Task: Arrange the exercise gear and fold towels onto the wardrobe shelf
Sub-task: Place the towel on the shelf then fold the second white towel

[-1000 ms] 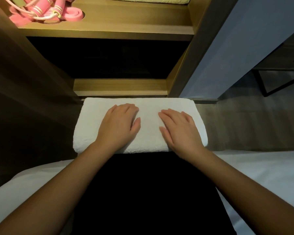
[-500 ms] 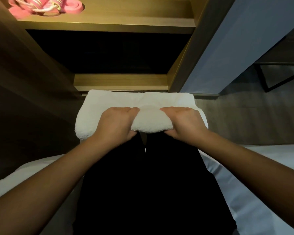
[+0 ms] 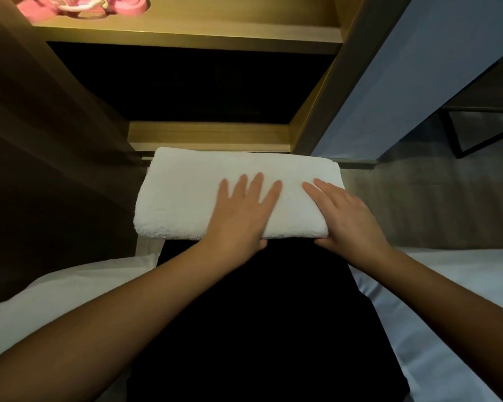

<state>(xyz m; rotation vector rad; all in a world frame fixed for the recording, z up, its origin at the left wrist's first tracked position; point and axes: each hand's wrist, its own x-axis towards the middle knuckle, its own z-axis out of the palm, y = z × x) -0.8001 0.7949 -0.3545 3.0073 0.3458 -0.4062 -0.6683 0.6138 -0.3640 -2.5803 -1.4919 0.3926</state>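
A folded white towel [image 3: 186,198] lies across my lap, in front of the open wardrobe. My left hand [image 3: 241,213] rests flat on its middle with the fingers spread and straight. My right hand [image 3: 346,216] lies on the towel's right end, fingers straight, with the thumb under the near edge. On the wooden shelf [image 3: 215,30] above, at its left end, pink exercise gear [image 3: 84,5] with a white cord sits partly cut off by the frame's top.
Below the shelf is a dark compartment with a lower wooden ledge [image 3: 209,137]. A grey wardrobe door [image 3: 418,82] stands open at the right. White bedding [image 3: 462,285] lies on both sides of my dark-clothed legs. A dark metal frame [image 3: 476,134] stands at far right.
Half a second ago both hands gripped the towel's near edge, bunched and lifted. Now the towel lies flat and folded, and both hands have opened and rest on top of it.
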